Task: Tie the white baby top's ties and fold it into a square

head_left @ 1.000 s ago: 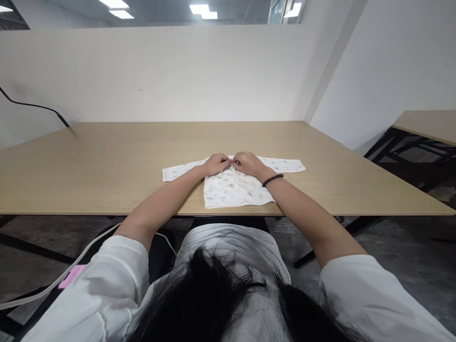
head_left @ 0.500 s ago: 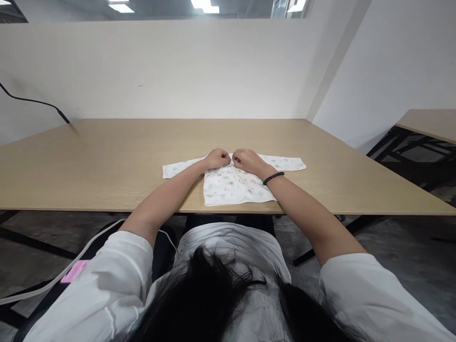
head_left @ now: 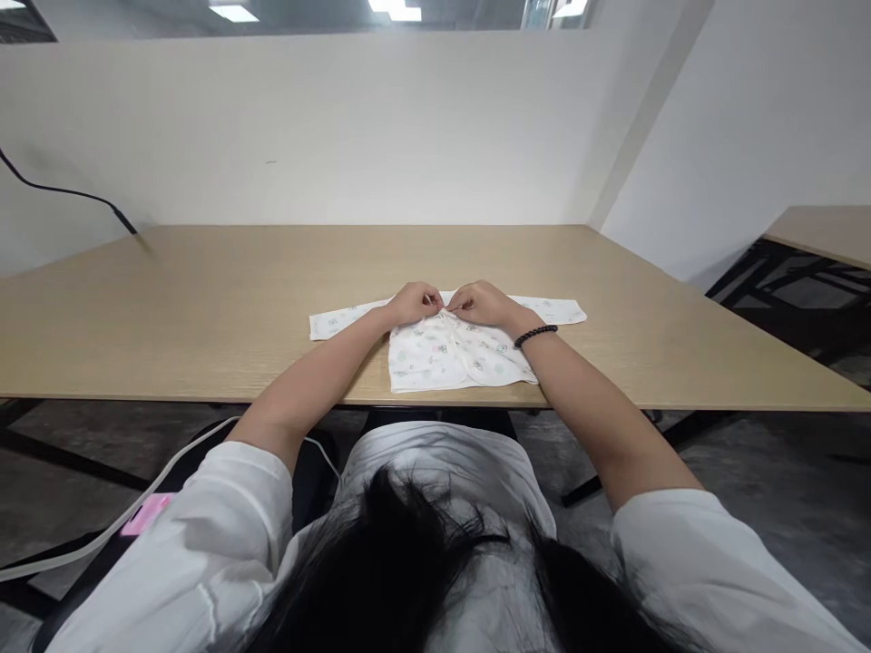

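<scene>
Slid a bit rightward, my bead bracelet shows my right arm moved. On the wooden surface, my left hand and right hand pinch the neck edges of a small printed baby top, holding its two front sides together.

Your work surface is a light oak-look laminate desk, wide, with fine grain running side to side. A white long-sleeved baby top with a small pastel print lies flat at its centre, body toward you, hem just short of the near edge. The left sleeve and right sleeve are spread straight out on the laminate. A black cable ends at the far-left corner. A second tabletop sits well apart, off to your right.
</scene>
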`<act>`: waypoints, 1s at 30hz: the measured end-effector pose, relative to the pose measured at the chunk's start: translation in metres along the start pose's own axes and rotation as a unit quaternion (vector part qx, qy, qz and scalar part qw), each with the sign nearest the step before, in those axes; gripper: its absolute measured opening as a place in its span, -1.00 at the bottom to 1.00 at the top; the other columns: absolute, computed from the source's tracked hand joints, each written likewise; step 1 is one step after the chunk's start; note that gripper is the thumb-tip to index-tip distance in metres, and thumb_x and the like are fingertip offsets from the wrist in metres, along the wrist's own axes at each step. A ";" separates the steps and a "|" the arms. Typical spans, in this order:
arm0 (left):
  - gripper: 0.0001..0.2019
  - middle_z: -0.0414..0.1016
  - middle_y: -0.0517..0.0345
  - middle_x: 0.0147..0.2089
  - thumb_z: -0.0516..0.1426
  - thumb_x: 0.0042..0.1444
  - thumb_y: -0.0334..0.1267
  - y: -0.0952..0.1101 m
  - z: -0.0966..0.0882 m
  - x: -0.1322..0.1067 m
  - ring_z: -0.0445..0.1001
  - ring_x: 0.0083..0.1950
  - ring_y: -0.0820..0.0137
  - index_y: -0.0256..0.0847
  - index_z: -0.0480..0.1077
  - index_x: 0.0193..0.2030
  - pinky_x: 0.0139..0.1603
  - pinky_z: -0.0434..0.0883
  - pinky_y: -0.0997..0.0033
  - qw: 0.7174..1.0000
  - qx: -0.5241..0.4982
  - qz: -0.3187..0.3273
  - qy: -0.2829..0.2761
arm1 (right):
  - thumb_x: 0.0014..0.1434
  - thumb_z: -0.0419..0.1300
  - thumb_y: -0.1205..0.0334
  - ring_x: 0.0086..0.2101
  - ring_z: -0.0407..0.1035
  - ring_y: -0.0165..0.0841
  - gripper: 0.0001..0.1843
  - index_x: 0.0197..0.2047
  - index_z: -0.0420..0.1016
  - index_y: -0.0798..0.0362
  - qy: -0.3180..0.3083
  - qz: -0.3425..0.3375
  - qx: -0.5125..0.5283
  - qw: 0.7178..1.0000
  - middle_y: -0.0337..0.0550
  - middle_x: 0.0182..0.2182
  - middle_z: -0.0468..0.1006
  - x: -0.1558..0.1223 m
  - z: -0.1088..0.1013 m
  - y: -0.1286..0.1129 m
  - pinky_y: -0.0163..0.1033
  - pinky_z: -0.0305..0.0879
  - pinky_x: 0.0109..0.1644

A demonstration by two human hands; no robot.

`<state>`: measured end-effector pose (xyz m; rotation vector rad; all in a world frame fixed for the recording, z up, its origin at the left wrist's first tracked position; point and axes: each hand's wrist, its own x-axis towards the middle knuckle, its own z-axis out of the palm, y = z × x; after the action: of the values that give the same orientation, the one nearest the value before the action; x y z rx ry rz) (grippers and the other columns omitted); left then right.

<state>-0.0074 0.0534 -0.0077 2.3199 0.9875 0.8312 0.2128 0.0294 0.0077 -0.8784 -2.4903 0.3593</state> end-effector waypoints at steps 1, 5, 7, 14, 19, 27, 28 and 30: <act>-0.87 0.60 0.10 -0.32 0.20 -0.01 -0.34 0.000 -0.002 0.000 0.50 -0.31 0.40 -0.25 0.60 -0.35 -0.21 0.39 0.43 1.000 0.015 0.004 -0.003 | 0.12 0.22 0.25 -0.32 0.49 -0.27 -0.78 -0.28 0.73 0.06 -0.002 0.005 0.024 1.000 -0.05 -0.26 0.69 -0.001 0.000 0.001 -0.27 0.26 -0.26; -0.84 0.63 0.09 -0.33 0.22 0.01 -0.33 0.003 -0.007 0.000 0.52 -0.31 0.39 -0.24 0.65 -0.31 -0.25 0.38 0.45 0.999 0.049 0.019 -0.015 | 0.06 0.26 0.23 -0.27 0.47 -0.29 -0.78 -0.27 0.74 0.05 -0.008 0.034 0.089 0.995 -0.05 -0.17 0.66 -0.005 0.000 0.001 -0.28 0.31 -0.24; -0.83 0.64 0.08 -0.32 0.21 0.02 -0.32 0.003 -0.007 0.000 0.52 -0.32 0.39 -0.24 0.65 -0.30 -0.26 0.38 0.45 0.999 0.047 0.018 -0.021 | 0.05 0.27 0.23 -0.31 0.45 -0.32 -0.78 -0.27 0.74 0.05 -0.013 0.049 0.101 0.994 -0.07 -0.21 0.64 -0.006 0.000 0.000 -0.29 0.29 -0.28; -0.82 0.62 0.07 -0.34 0.20 0.04 -0.30 0.003 -0.006 -0.002 0.48 -0.37 0.40 -0.27 0.64 -0.29 -0.26 0.38 0.42 0.998 0.054 0.002 -0.022 | -0.02 0.25 0.29 -0.43 0.33 -0.38 -0.69 -0.19 0.71 0.09 0.018 0.083 0.114 0.990 -0.16 -0.41 0.59 -0.002 0.005 -0.002 -0.29 0.17 -0.36; -0.82 0.62 0.07 -0.33 0.22 0.04 -0.29 0.004 -0.006 -0.002 0.46 -0.38 0.41 -0.29 0.64 -0.28 -0.27 0.37 0.42 0.998 0.056 -0.001 -0.020 | -0.03 0.25 0.26 -0.50 0.25 -0.43 -0.63 -0.12 0.64 0.13 0.031 0.098 0.144 0.984 -0.29 -0.54 0.43 -0.001 0.008 -0.001 -0.30 0.11 -0.38; -0.82 0.64 0.06 -0.27 0.19 0.05 -0.35 0.004 -0.006 -0.002 0.53 -0.29 0.37 -0.28 0.64 -0.25 -0.21 0.40 0.42 0.997 0.068 0.008 -0.024 | 0.01 0.15 0.27 -0.53 0.12 -0.44 -0.60 -0.12 0.68 0.14 0.000 0.116 0.094 0.989 -0.27 -0.58 0.42 -0.004 0.003 -0.007 -0.29 -0.01 -0.42; -0.82 0.64 0.06 -0.26 0.19 0.05 -0.35 0.003 -0.006 -0.002 0.53 -0.28 0.36 -0.27 0.64 -0.25 -0.21 0.41 0.42 0.997 0.075 0.011 -0.023 | 0.02 0.13 0.27 -0.53 0.11 -0.44 -0.59 -0.11 0.69 0.14 0.003 0.114 0.084 0.990 -0.25 -0.56 0.45 -0.005 0.003 -0.008 -0.28 -0.02 -0.42; -0.81 0.64 0.06 -0.25 0.19 0.06 -0.34 0.002 -0.006 -0.002 0.54 -0.27 0.35 -0.25 0.64 -0.24 -0.19 0.42 0.41 0.995 0.097 0.016 -0.020 | 0.03 0.12 0.28 -0.53 0.09 -0.44 -0.59 -0.11 0.71 0.13 0.007 0.105 0.060 0.993 -0.24 -0.55 0.49 -0.004 0.003 -0.011 -0.26 -0.03 -0.41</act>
<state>-0.0120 0.0513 -0.0026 2.5123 1.0573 0.7269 0.2087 0.0181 0.0079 -1.0921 -2.3414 0.5651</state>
